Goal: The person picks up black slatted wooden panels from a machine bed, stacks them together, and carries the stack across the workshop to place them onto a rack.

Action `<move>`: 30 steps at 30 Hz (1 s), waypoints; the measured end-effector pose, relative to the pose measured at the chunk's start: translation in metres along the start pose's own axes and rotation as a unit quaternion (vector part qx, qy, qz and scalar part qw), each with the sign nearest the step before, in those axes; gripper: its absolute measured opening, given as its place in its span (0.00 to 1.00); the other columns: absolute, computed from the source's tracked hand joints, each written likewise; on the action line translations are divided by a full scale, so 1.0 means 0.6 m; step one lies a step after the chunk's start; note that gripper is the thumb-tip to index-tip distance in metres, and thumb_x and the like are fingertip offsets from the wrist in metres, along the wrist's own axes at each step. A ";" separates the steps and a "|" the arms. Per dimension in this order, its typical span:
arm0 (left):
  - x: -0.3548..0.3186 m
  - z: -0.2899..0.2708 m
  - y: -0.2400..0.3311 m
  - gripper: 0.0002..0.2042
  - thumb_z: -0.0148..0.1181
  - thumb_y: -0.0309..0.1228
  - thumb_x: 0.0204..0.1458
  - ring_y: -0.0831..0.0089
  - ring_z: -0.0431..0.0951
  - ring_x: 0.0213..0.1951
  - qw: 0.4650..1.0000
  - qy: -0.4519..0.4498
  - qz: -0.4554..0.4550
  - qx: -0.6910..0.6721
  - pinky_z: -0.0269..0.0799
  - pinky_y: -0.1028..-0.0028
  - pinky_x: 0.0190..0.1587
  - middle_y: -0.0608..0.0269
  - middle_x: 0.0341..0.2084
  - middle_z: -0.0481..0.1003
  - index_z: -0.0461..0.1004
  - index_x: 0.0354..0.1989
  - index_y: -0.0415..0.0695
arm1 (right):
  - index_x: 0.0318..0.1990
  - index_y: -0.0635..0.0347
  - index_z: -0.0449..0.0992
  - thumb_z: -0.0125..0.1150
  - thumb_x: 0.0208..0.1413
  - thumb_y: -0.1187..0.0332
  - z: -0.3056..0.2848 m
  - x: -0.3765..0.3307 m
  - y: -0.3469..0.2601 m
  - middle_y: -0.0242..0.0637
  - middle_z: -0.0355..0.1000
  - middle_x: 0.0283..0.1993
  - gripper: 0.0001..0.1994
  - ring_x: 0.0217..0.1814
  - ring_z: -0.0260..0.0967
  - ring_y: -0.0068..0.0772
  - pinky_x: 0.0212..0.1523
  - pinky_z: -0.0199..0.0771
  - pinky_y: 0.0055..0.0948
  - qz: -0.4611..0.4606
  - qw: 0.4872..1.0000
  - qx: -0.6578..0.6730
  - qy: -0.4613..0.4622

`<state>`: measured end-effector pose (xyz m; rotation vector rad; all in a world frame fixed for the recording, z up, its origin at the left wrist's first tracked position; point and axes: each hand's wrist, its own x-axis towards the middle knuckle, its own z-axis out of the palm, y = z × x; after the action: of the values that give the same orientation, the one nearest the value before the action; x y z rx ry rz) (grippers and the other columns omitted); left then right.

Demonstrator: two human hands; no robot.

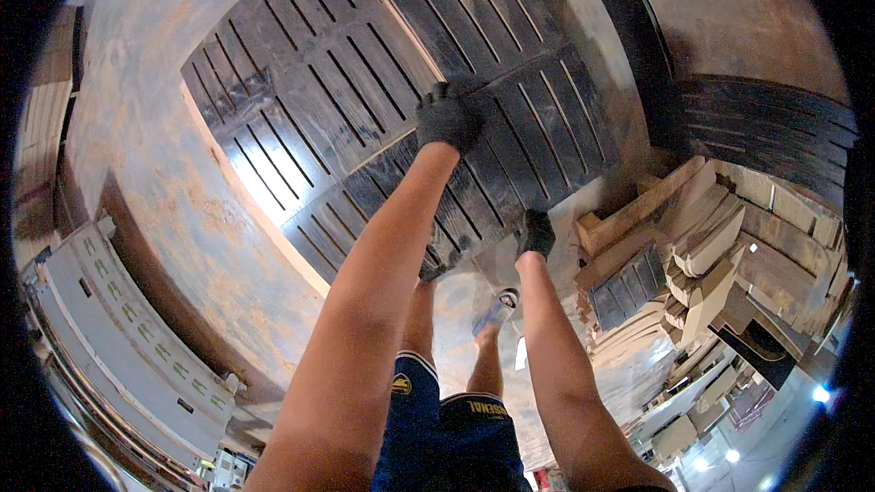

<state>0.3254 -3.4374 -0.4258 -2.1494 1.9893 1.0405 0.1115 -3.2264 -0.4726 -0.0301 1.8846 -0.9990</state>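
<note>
Several black slotted panels (346, 64) lie flat side by side below me, some with pale wood edges. My left hand (448, 118), in a black glove, is closed with fingers curled at the edge where the panels meet. My right hand (536, 233), also gloved in black, is closed on the near right edge of a slotted panel (519, 146). Its fingertips are hidden behind that edge. The panel under my hands reaches toward my legs.
Wood offcuts (711, 228) are heaped at the right, near another dark slotted panel (775, 128). A long pale grey unit with green marks (137, 337) stands at the lower left. My sandalled foot (499, 310) rests on the dusty floor (219, 246).
</note>
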 end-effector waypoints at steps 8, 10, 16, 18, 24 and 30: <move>-0.212 0.065 -0.133 0.43 0.65 0.44 0.43 0.56 0.58 0.59 0.791 0.385 -0.342 -0.329 0.52 0.66 0.61 0.49 0.58 0.58 0.47 0.63 0.37 | 0.52 0.48 0.70 0.50 0.57 0.58 0.014 -0.022 -0.088 0.30 0.72 0.48 0.16 0.50 0.66 0.29 0.44 0.67 0.32 0.088 0.993 0.058 -0.058; -0.282 0.103 -0.117 0.44 0.66 0.35 0.45 0.62 0.63 0.55 0.694 0.355 -0.367 -0.508 0.60 0.70 0.57 0.53 0.58 0.60 0.43 0.65 0.40 | 0.48 0.45 0.72 0.57 0.55 0.58 -0.003 -0.005 -0.105 0.28 0.71 0.48 0.13 0.48 0.67 0.31 0.42 0.65 0.43 0.061 0.997 0.045 -0.026; -0.378 0.264 -0.170 0.38 0.67 0.30 0.45 0.66 0.66 0.52 0.568 0.198 -0.434 -0.671 0.65 0.72 0.53 0.58 0.55 0.65 0.51 0.63 0.40 | 0.43 0.59 0.73 0.53 0.56 0.69 -0.026 0.084 -0.067 0.38 0.73 0.40 0.09 0.40 0.71 0.36 0.35 0.71 0.36 0.057 0.992 0.092 -0.061; -0.378 0.268 -0.168 0.33 0.65 0.29 0.47 0.67 0.66 0.53 0.599 0.132 -0.360 -0.702 0.65 0.73 0.53 0.60 0.53 0.66 0.56 0.60 0.40 | 0.46 0.66 0.72 0.48 0.57 0.73 -0.024 0.094 -0.057 0.46 0.72 0.43 0.11 0.44 0.70 0.44 0.39 0.75 0.38 0.063 0.985 0.139 -0.075; -0.355 0.311 -0.176 0.26 0.59 0.25 0.50 0.67 0.66 0.52 0.641 0.107 -0.276 -0.708 0.62 0.72 0.54 0.62 0.52 0.67 0.60 0.59 0.44 | 0.40 0.60 0.76 0.50 0.56 0.62 -0.084 0.207 0.005 0.40 0.74 0.37 0.13 0.41 0.72 0.39 0.38 0.73 0.33 -0.237 0.856 -0.446 -0.108; -0.375 0.272 -0.249 0.15 0.55 0.29 0.53 0.74 0.72 0.38 0.707 0.116 -0.244 -0.653 0.69 0.74 0.36 0.67 0.37 0.72 0.67 0.49 0.45 | 0.40 0.51 0.75 0.58 0.54 0.65 0.009 0.094 -0.013 0.28 0.74 0.38 0.08 0.35 0.70 0.26 0.32 0.67 0.30 0.000 0.976 -0.161 -0.146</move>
<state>0.3968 -3.1405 -0.5037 -3.1110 0.3003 2.5538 0.0825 -3.2583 -0.5101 -0.3487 1.7512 -0.6398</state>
